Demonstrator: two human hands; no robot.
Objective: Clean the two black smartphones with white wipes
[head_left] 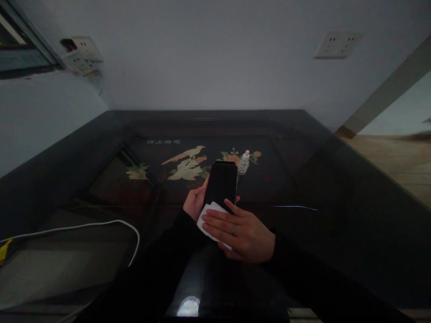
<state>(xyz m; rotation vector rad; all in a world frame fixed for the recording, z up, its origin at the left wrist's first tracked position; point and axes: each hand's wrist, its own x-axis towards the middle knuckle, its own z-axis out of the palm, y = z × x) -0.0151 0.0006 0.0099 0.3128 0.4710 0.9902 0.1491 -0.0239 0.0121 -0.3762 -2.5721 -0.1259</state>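
My left hand [194,201] grips a black smartphone [220,184] from its left side, holding it tilted up above the dark table. My right hand [240,233], a ring on one finger, lies with flat fingers across the phone's lower end and presses a white tissue [209,215] against it. Just behind the phone a small clear dropper bottle [243,163] with a white cap stands upright on the table.
The dark glossy table [319,188] has an inlaid picture of birds and flowers [186,162]. A white cable [101,224] curves over its left part. Wall sockets [81,56] sit at the left corner, another socket plate [337,44] at the right. Wooden floor [397,157] shows at the right.
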